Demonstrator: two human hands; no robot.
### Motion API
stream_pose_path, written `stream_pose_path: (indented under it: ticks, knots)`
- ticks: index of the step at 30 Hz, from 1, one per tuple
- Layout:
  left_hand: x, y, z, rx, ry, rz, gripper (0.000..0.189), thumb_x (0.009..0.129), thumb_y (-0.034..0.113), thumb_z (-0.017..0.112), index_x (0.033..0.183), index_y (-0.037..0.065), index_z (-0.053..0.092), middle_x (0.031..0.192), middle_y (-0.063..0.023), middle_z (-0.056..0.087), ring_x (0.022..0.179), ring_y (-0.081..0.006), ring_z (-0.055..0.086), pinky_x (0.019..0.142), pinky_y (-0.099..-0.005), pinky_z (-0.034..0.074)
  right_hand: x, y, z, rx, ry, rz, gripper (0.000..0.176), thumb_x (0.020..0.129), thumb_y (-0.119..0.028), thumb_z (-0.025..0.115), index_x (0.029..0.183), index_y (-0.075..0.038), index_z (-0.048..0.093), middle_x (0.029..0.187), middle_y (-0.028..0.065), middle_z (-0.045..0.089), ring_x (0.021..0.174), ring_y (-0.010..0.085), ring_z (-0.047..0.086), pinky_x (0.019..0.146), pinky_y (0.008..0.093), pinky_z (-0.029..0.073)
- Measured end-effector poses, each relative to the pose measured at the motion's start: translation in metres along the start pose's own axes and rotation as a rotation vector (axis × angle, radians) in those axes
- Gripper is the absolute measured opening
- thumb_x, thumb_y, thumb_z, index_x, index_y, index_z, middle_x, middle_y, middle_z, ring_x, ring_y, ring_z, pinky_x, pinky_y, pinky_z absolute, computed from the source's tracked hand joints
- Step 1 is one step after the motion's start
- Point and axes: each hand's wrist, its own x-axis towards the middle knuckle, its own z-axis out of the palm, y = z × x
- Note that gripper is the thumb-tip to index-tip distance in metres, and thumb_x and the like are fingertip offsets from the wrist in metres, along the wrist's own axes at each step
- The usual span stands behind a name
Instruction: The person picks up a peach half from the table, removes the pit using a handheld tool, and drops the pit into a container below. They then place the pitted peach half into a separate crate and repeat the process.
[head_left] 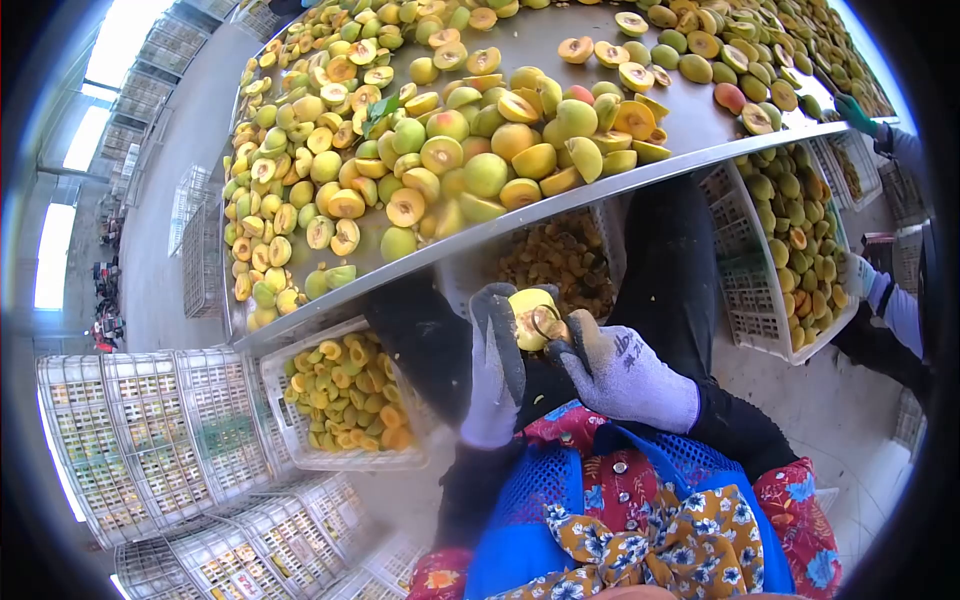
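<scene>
My left hand (495,355), in a light purple glove with dark grey fingers, holds a yellow-green fruit half (530,318) with its cut face toward my other hand. My right hand (625,370), gloved the same way, grips the handle of a small tool (546,322) with a curved metal loop. The loop lies against the cut face of the fruit. Both hands are above my lap, just in front of the metal table's edge (480,232). Below and beyond them, a crate (612,235) holds brownish fruit scraps.
Whole and halved fruits (485,175) cover much of the table. A white crate of fruit halves (345,395) stands at left, beside stacked crates (150,430). At right is a crate of whole fruits (800,250), with a co-worker's gloved hand (857,275) at its edge.
</scene>
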Motion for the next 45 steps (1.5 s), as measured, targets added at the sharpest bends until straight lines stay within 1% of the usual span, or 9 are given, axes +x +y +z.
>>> stream_pose_path:
  ticks: [14,16,19,21,23,25,29,34,45]
  knots:
    - [-0.020,-0.014,0.021,0.543,0.150,0.464,0.037,0.106,0.026,0.036,0.108,-0.002,0.059,0.094,-0.0101,0.064,0.087,-0.0195,0.062,0.079,-0.0312,0.049,-0.014,0.001,-0.025,0.752,-0.372,0.037,0.021,0.087,-0.010,0.057,0.104,0.001,0.052,0.080,0.0129,0.053,0.069,0.0309,0.054,0.066,0.0381,0.045]
    - [-0.013,-0.029,0.011,0.461,0.041,0.261,0.029,0.102,0.017,0.038,0.110,-0.001,0.058,0.095,-0.0136,0.065,0.085,-0.0229,0.064,0.078,-0.0342,0.050,-0.017,-0.006,-0.017,1.001,-0.341,0.571,0.028,0.099,-0.027,0.049,0.099,0.000,0.055,0.075,0.0062,0.054,0.069,0.0187,0.054,0.065,0.0325,0.045]
    - [-0.013,-0.028,0.017,0.472,0.016,0.159,0.034,0.104,0.020,0.034,0.105,-0.001,0.061,0.093,-0.0122,0.065,0.086,-0.0200,0.063,0.078,-0.0327,0.049,-0.019,-0.005,-0.022,0.993,-0.416,0.718,0.036,0.103,-0.034,0.040,0.100,-0.002,0.058,0.070,0.0010,0.055,0.063,0.0101,0.053,0.056,0.0285,0.044]
    - [-0.017,-0.030,0.019,0.619,0.026,0.281,0.034,0.104,0.020,0.034,0.107,-0.001,0.061,0.093,-0.0130,0.066,0.085,-0.0201,0.064,0.077,-0.0334,0.050,-0.019,0.012,-0.027,0.918,-0.515,0.424,0.035,0.103,-0.034,0.042,0.096,-0.003,0.057,0.069,0.0009,0.055,0.056,0.0093,0.051,0.050,0.0254,0.042]
    - [-0.016,-0.034,0.014,0.605,-0.026,0.405,0.028,0.101,0.016,0.037,0.112,-0.002,0.057,0.094,-0.0171,0.065,0.083,-0.0268,0.067,0.076,-0.0359,0.052,-0.019,0.027,-0.009,1.121,-0.345,0.170,0.031,0.102,-0.034,0.045,0.095,-0.005,0.055,0.065,0.0014,0.051,0.041,0.0092,0.045,0.039,0.0218,0.040]
    - [-0.010,-0.042,0.010,0.469,-0.104,0.373,0.029,0.102,0.019,0.038,0.112,-0.002,0.056,0.093,-0.0175,0.065,0.083,-0.0265,0.067,0.076,-0.0354,0.052,-0.026,0.038,-0.008,2.019,-0.611,0.803,0.029,0.102,-0.034,0.047,0.097,-0.005,0.053,0.061,0.0017,0.048,0.037,0.0089,0.042,0.034,0.0209,0.038]
    - [-0.008,-0.039,0.016,-0.003,-0.296,0.117,0.034,0.104,0.024,0.038,0.111,-0.003,0.056,0.093,-0.0159,0.066,0.083,-0.0221,0.066,0.077,-0.0324,0.051,-0.029,0.040,-0.008,2.519,-0.794,0.866,0.033,0.101,-0.034,0.048,0.101,-0.001,0.053,0.054,0.0027,0.044,0.035,0.0059,0.040,0.030,0.0169,0.034]
    - [0.005,-0.027,0.012,0.465,-0.389,0.418,0.040,0.105,0.032,0.039,0.110,-0.003,0.057,0.093,-0.0120,0.066,0.086,-0.0176,0.064,0.079,-0.0299,0.051,-0.034,0.041,-0.009,2.242,-0.647,0.793,0.034,0.102,-0.034,0.047,0.101,0.000,0.051,0.054,0.0019,0.042,0.035,0.0057,0.038,0.029,0.0159,0.033]
    - [0.017,-0.052,0.011,0.255,-0.443,0.297,0.043,0.105,0.035,0.037,0.109,-0.002,0.058,0.091,-0.0130,0.067,0.082,-0.0182,0.065,0.075,-0.0307,0.052,-0.028,0.036,-0.016,2.046,-0.534,0.795,0.032,0.102,-0.034,0.048,0.101,-0.002,0.050,0.057,0.0037,0.047,0.037,0.0067,0.040,0.032,0.0159,0.036]
